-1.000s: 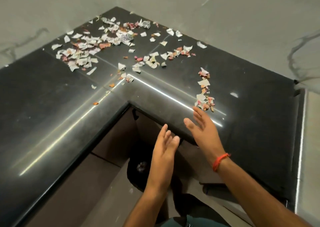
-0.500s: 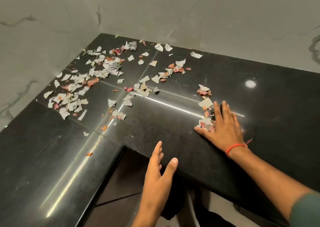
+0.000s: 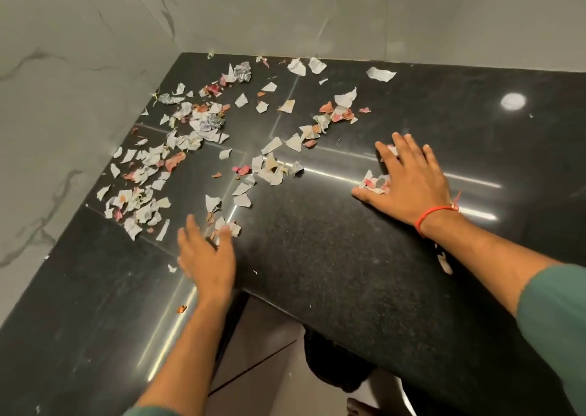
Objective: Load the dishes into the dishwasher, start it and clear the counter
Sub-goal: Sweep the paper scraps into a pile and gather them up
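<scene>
While torn paper scraps (image 3: 177,149) litter the far-left corner of the black counter (image 3: 317,273), we press our right hand (image 3: 409,180) flat on a small pile; our left hand (image 3: 206,257), fingers relaxed, hovers near scraps.

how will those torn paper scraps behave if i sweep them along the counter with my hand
The paper scraps look thin and curled, so probably very light and floppy. On the glossy black counter they should slide easily, though some may slip under the flat right hand. A fast sweep by the left hand may scatter them.

Torn paper scraps (image 3: 177,161) strewn across black counter (image 3: 317,273)
</scene>
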{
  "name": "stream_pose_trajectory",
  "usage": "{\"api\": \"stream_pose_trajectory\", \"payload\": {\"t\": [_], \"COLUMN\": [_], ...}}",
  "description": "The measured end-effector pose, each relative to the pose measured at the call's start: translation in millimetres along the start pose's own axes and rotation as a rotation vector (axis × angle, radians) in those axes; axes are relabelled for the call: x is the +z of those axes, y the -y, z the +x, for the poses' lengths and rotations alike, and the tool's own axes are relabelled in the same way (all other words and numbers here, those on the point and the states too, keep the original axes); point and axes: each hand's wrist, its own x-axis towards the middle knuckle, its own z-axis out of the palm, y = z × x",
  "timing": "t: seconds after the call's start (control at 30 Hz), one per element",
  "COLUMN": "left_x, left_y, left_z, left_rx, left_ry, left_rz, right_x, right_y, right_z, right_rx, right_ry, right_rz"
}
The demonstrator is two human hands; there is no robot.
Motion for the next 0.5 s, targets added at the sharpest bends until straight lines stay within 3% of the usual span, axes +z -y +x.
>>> {"api": "stream_pose_trajectory", "payload": {"t": [0.07, 0.13, 0.27, 0.4, 0.5], "left_x": [8, 20, 59, 107, 134], "left_y": [19, 25, -13, -74, -113], "left_z": [26, 37, 23, -24, -51], "left_rx": [-0.097, -0.087, 0.199, 0.499, 0.546], "left_ry": [-0.003, 0.037, 0.041, 0.169, 0.260], "left_rz": [0.092, 0.176, 0.315, 0.336, 0.259], "right_x": [0, 1, 1, 1, 2], "right_y": [0, -1, -1, -1, -2], "right_z": [0, 1, 2, 1, 1], "right_rx": [0.001, 0.012, 0.024, 0.004, -0.004], "right_ry": [0.002, -0.005, -0.024, -0.055, -0.069], "right_rz": [0.003, 0.020, 0.078, 0.108, 0.110]}}
